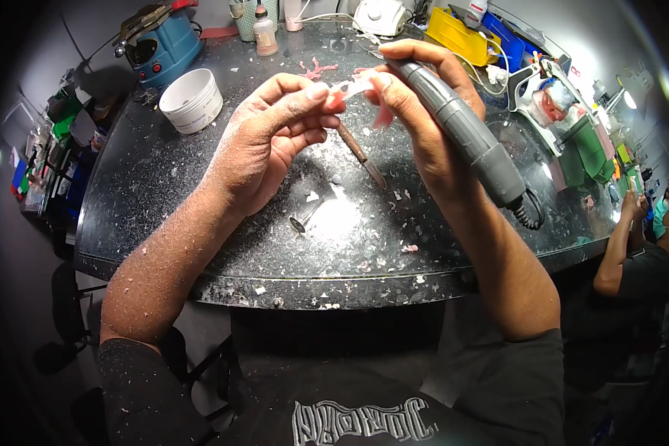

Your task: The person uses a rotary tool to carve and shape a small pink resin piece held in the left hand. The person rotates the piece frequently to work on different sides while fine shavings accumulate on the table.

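Up at the table's far half, my left hand (pixel 264 141) pinches a small pink and whitish denture-like piece (pixel 360 88) between thumb and fingers. My right hand (pixel 431 111) has a dark grey rotary handpiece (pixel 461 130) lying across it, its coiled cord hanging at the rear end. The right thumb and fingertips also touch the pink piece from the other side. The handpiece's working tip cannot be made out. White dust coats my left hand and forearm. Below the hands lie a brown-handled knife (pixel 358 152) and a small disc on a thin shank (pixel 299 224).
A branching pink scrap (pixel 319 69) lies behind my hands. At the back left stand a white tub (pixel 191 102), a blue machine (pixel 160 48) and a bottle (pixel 264 33). Yellow bin (pixel 461 36) and white device (pixel 379 16) are behind. Shavings litter the black table (pixel 253 256). Another person's arm (pixel 615 249) shows far right.
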Demonstrator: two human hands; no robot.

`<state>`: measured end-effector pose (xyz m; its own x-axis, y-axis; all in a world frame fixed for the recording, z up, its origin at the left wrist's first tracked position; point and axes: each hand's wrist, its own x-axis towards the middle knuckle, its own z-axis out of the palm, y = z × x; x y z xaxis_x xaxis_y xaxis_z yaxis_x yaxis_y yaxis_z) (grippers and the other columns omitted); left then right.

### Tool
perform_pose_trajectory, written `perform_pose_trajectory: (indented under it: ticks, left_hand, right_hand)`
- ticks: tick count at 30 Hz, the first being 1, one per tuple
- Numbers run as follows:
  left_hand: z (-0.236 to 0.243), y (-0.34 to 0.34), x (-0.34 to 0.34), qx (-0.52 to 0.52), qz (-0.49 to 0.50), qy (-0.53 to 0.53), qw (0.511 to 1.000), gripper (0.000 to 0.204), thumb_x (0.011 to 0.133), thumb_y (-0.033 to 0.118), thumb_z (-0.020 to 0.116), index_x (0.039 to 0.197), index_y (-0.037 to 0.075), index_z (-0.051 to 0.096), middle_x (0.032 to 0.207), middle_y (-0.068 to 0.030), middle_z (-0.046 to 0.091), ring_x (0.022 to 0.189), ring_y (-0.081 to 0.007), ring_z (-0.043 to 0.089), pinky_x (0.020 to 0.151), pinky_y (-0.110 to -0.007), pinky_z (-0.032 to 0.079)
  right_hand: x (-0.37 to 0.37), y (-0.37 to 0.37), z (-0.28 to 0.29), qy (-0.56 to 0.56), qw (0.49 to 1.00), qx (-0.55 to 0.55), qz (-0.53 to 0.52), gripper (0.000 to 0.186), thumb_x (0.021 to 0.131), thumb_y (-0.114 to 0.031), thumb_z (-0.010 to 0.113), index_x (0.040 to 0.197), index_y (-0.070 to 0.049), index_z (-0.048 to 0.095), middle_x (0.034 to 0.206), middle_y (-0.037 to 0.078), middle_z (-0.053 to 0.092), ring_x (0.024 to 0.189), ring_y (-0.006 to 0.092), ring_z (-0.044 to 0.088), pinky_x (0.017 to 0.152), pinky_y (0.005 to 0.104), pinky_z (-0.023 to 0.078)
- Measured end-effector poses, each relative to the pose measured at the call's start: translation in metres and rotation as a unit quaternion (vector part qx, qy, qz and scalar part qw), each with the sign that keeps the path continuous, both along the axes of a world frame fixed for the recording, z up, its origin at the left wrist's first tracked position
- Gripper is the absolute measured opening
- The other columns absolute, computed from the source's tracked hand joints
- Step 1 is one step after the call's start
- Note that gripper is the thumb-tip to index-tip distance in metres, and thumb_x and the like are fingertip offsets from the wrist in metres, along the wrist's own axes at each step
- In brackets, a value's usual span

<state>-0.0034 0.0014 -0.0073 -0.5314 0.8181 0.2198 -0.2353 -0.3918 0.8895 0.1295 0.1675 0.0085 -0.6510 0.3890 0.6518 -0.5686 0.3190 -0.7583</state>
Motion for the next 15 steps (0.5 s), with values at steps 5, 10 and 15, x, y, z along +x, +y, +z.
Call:
perform_pose_trajectory:
  ticks: [5, 10, 15]
  left_hand:
    - [0.007, -0.003, 0.005, -0.047, -0.081, -0.043, 0.995, 0.045, 0.102, 0.022, 0.066, 0.136, -0.006, 0.057, 0.120, -0.0163, 0.070, 0.110, -0.0215, 0.069, 0.104, -0.035, 0.054]
    - [0.004, 0.000, 0.002, -0.013, -0.065, -0.075, 0.995, 0.041, 0.103, 0.022, 0.064, 0.133, -0.005, 0.058, 0.124, -0.0172, 0.069, 0.114, -0.0221, 0.068, 0.105, -0.035, 0.055]
    - [0.001, 0.001, 0.001, 0.012, -0.047, -0.071, 0.996, 0.041, 0.102, 0.021, 0.065, 0.135, -0.002, 0.058, 0.126, -0.0158, 0.068, 0.118, -0.0234, 0.067, 0.107, -0.037, 0.053]
  right_hand:
    - [0.001, 0.000, 0.004, 0.060, 0.991, 0.084, -0.089, 0.034, 0.094, -0.017, 0.078, 0.124, -0.006, 0.068, 0.101, 0.005, 0.069, 0.092, 0.0107, 0.065, 0.081, 0.0244, 0.053]
    - [0.008, 0.008, 0.016, 0.130, 0.933, 0.304, -0.138, 0.031, 0.085, -0.010, 0.075, 0.115, -0.003, 0.073, 0.098, 0.009, 0.073, 0.090, 0.0182, 0.069, 0.086, 0.0336, 0.053]
    - [0.003, 0.003, 0.004, 0.128, 0.941, 0.296, -0.105, 0.030, 0.077, -0.010, 0.077, 0.106, -0.008, 0.071, 0.105, 0.008, 0.074, 0.095, 0.0212, 0.073, 0.113, 0.0525, 0.042]
